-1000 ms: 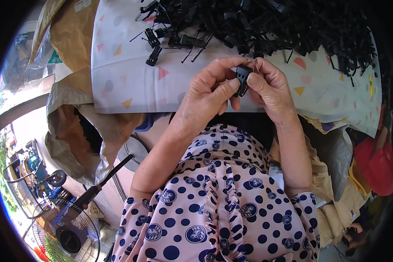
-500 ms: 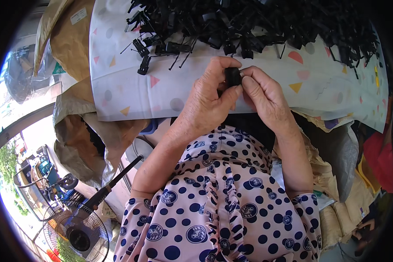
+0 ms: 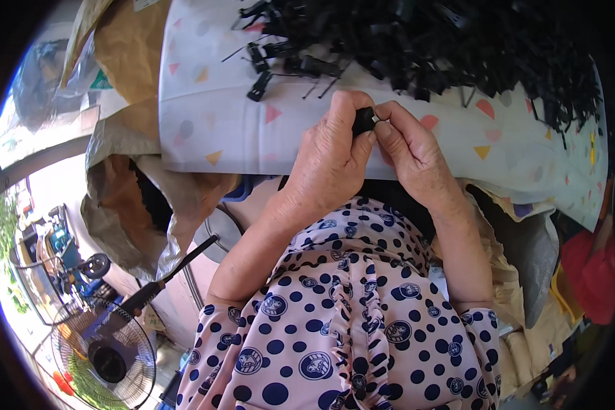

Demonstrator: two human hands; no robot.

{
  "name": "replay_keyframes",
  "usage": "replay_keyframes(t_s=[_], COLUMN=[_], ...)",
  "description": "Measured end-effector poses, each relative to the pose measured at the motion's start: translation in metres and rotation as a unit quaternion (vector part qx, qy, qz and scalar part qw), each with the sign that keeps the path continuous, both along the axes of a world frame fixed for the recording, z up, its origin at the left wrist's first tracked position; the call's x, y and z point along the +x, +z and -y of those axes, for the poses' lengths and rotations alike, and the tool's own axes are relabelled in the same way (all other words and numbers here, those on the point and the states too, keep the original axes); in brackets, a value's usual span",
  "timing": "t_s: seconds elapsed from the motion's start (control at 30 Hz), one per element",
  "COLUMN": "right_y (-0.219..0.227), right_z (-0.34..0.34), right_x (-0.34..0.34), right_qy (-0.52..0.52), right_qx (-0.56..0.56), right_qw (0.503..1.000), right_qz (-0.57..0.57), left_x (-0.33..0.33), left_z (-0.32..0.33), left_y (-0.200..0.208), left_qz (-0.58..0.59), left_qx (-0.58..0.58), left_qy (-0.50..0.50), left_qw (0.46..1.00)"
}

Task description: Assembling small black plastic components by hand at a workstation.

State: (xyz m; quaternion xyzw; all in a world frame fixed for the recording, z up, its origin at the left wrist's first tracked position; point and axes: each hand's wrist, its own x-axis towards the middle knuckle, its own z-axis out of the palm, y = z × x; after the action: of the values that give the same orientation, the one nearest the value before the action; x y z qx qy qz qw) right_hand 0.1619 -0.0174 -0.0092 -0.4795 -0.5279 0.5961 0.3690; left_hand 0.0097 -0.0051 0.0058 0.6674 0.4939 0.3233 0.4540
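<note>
Above the near edge of the table, my left hand (image 3: pixel 331 147) is closed round a small black plastic part (image 3: pixel 363 121), gripping it between thumb and fingers. My right hand (image 3: pixel 413 147) meets it from the right, thumb and forefinger pinched on a tiny silvery piece (image 3: pixel 375 119) at the part's right end. Whether that piece belongs to the black part I cannot tell. Beyond my hands lies a large heap of black plastic parts (image 3: pixel 451 48) with thin stems. A few loose ones (image 3: pixel 259 87) lie at its left edge.
A pale patterned cloth (image 3: pixel 212 130) covers the table. Open paper sacks stand at the left (image 3: pixel 126 198) and right (image 3: pixel 506 232) of my lap. A fan (image 3: pixel 106 359) is at the lower left. Something red (image 3: pixel 591 273) hangs at the far right.
The view has shifted slightly, moving the table and heap in the picture. Both hands stay together on the black part, which has tilted a little; the silvery piece now shows more clearly.
</note>
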Motion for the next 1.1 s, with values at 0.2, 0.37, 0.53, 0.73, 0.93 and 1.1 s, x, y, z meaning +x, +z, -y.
replay_keyframes(t_s=[0.2, 0.37, 0.53, 0.73, 0.93, 1.1], right_y=[0.017, 0.019, 0.007, 0.003, 0.029, 0.025], right_z=[-0.015, -0.055, -0.092, -0.116, -0.110, -0.083], right_x=[-0.041, -0.072, -0.104, -0.110, -0.102, -0.085], right_qy=[0.112, 0.100, 0.171, 0.148, 0.053, 0.042], right_qx=[-0.001, 0.365, 0.492, 0.514, 0.091, -0.019], right_qw=[0.993, 0.868, 0.704, 0.728, 0.994, 0.996], right_qz=[-0.046, 0.322, 0.483, 0.429, -0.017, -0.073], left_x=[-0.058, -0.179, -0.254, -0.205, -0.113, -0.087], left_z=[0.019, 0.059, 0.087, 0.068, -0.003, -0.023], left_y=[0.025, 0.065, 0.066, 0.048, 0.018, 0.014], left_qz=[-0.103, -0.260, -0.474, -0.313, -0.101, 0.069], left_qx=[0.114, 0.229, 0.076, 0.256, 0.129, 0.008], left_qy=[0.104, 0.386, 0.402, 0.342, 0.209, 0.096], left_qw=[0.983, 0.855, 0.780, 0.848, 0.964, 0.993])
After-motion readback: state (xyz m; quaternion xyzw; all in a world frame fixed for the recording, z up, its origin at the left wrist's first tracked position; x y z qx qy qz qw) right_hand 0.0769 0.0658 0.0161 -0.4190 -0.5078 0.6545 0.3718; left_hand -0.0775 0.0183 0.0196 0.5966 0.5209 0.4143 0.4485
